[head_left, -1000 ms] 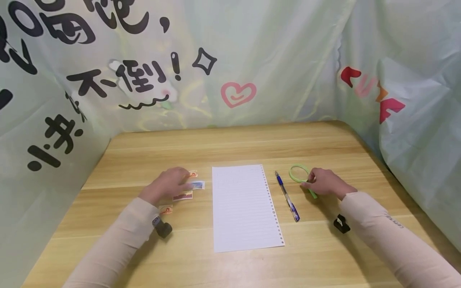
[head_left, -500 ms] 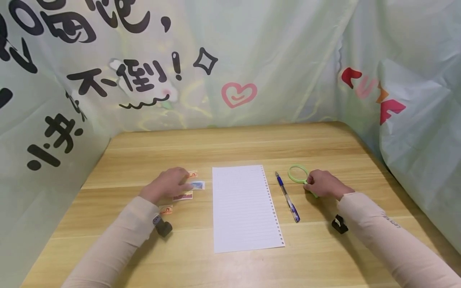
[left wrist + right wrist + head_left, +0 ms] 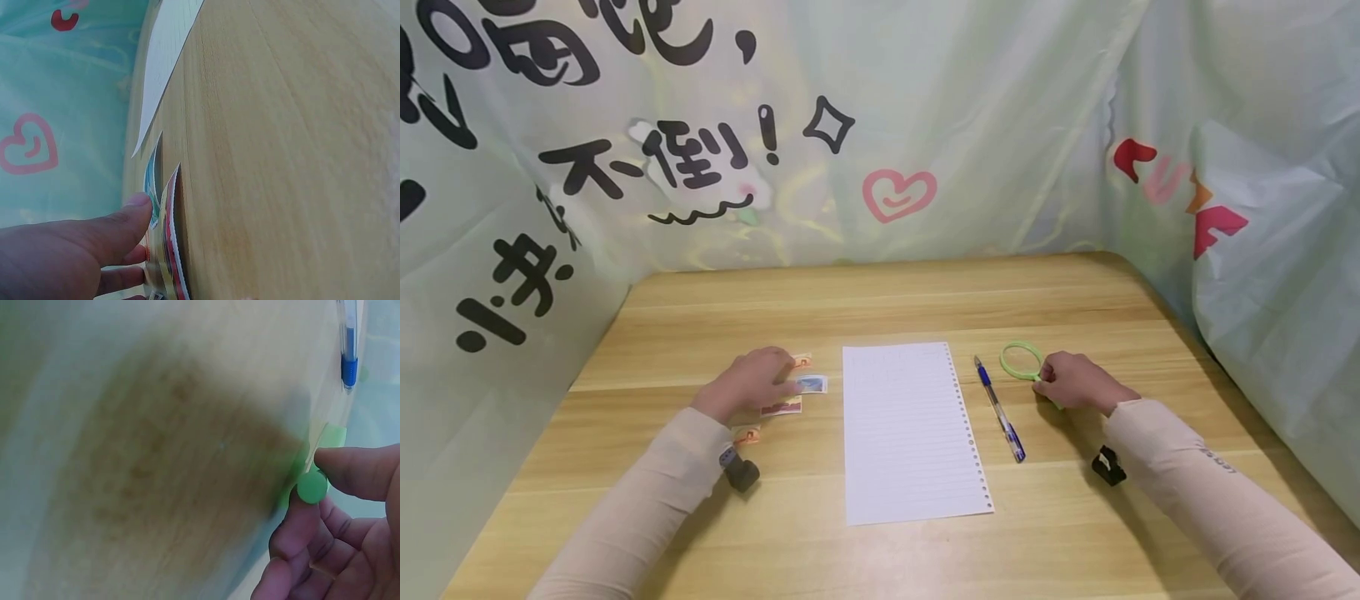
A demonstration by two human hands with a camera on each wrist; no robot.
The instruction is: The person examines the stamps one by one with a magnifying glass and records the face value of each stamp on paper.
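Observation:
In the head view, my right hand (image 3: 1078, 382) pinches the handle of a light green magnifying glass (image 3: 1006, 354) between thumb and fingers. The round green end of the handle (image 3: 312, 487) pokes out between the fingertips in the right wrist view. On the left, my left hand (image 3: 747, 383) lies over several small postage stamps, fingers extended. Its thumb touches a blue stamp (image 3: 813, 384), and an orange stamp (image 3: 802, 361) shows past the fingertips. A red and yellow stamp (image 3: 170, 234) curls up beside the thumb. Another orange stamp (image 3: 748, 434) lies near the wrist.
Between the hands lies a lined sheet of paper (image 3: 910, 442) with punched holes along its right edge. A blue pen (image 3: 1000, 408) sits just right of it. Printed curtains (image 3: 985, 150) enclose the wooden table (image 3: 880, 300) at the back and sides.
My right hand has settled further down onto the magnifying glass handle, and the glass has shifted slightly left. The left hand and the stamps have stayed put.

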